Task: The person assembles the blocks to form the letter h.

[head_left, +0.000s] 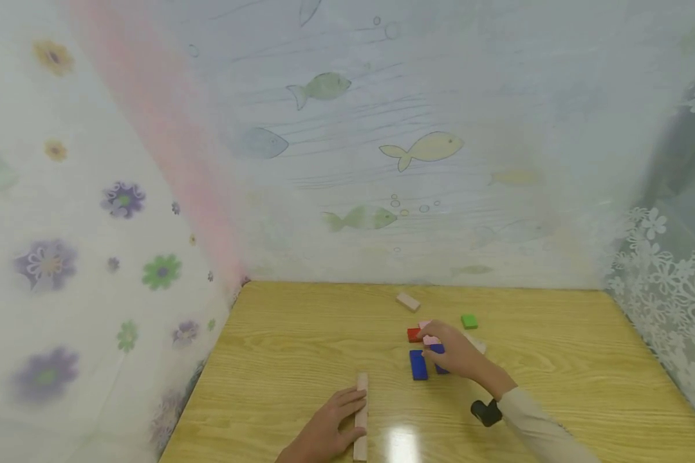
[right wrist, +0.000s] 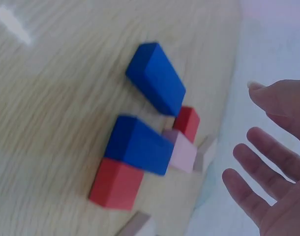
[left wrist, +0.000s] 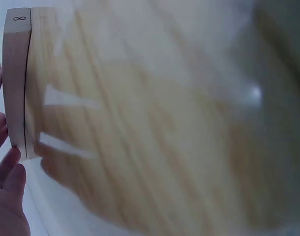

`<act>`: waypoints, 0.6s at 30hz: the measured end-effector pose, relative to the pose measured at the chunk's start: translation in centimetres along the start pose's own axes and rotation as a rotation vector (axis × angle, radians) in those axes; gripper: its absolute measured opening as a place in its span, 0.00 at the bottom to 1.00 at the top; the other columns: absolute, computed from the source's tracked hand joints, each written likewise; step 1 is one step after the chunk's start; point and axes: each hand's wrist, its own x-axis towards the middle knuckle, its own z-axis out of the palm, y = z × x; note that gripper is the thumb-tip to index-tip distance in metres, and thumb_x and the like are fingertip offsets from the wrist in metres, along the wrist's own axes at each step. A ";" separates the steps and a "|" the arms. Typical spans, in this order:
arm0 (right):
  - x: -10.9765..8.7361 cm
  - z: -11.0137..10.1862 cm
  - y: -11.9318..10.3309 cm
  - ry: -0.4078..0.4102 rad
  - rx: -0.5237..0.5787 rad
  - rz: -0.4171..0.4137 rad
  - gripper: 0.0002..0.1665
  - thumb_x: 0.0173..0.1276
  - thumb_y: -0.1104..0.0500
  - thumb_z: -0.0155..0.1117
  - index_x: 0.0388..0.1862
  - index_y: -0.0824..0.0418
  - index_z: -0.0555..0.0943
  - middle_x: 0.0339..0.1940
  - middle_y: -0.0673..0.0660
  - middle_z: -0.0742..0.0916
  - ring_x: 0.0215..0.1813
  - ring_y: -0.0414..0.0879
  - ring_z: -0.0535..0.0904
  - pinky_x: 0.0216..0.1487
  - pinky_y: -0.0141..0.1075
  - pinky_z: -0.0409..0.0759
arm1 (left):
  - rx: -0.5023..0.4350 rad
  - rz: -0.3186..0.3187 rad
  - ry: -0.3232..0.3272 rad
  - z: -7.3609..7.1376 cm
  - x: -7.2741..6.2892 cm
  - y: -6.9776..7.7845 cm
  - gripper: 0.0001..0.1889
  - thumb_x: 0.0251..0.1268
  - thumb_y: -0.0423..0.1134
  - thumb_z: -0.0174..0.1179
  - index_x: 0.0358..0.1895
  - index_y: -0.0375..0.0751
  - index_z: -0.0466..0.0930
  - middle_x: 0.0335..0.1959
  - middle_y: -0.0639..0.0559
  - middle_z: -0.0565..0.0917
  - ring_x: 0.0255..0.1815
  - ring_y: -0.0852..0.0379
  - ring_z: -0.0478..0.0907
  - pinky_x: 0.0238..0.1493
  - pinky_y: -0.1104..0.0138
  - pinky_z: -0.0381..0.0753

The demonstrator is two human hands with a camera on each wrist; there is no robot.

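Your left hand [head_left: 331, 421] is lying along the long wooden stick [head_left: 361, 444] at the near side of the table [head_left: 266, 360], loosely spread, fingertips and thumb touching it rather than wrapped round; the stick's long axis runs almost straight away from you. Over to your right hand [head_left: 454, 354], reaching across the block cluster, thumb parted from relaxed fingers, nothing in its grasp! Beneath it, the right-hand blue block [right wrist: 140, 147] has its length pointing roughly away from you, a red block [right wrist: 115, 184] beside it. The left-hand blue block [head_left: 418, 364] lies just apart, long axis also pointing away, and the pink block [right wrist: 183, 151] sits beyond the right-hand blue one.
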 end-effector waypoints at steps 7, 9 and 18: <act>-0.6 -2.0 1.2 0.027 -0.002 0.118 0.15 0.61 0.67 0.65 0.48 0.65 0.79 0.49 0.58 0.80 0.51 0.58 0.77 0.48 0.52 0.78 | -0.027 0.000 0.013 0.0 -0.1 -0.3 0.26 0.67 0.50 0.57 0.63 0.38 0.72 0.67 0.50 0.68 0.66 0.49 0.65 0.60 0.55 0.72; -0.7 -2.4 1.7 0.040 -0.025 0.123 0.15 0.61 0.67 0.66 0.47 0.64 0.79 0.49 0.57 0.80 0.50 0.57 0.78 0.47 0.51 0.78 | -0.059 -0.019 0.000 0.0 -0.1 -0.3 0.26 0.67 0.50 0.57 0.63 0.38 0.72 0.67 0.51 0.68 0.66 0.49 0.65 0.60 0.55 0.72; -1.2 -3.5 3.2 0.066 -0.103 0.081 0.16 0.57 0.68 0.68 0.45 0.61 0.80 0.46 0.56 0.82 0.49 0.59 0.78 0.46 0.51 0.78 | -0.113 -0.027 -0.022 -0.1 -0.1 -0.3 0.27 0.68 0.51 0.56 0.63 0.38 0.72 0.67 0.50 0.68 0.65 0.49 0.67 0.59 0.57 0.73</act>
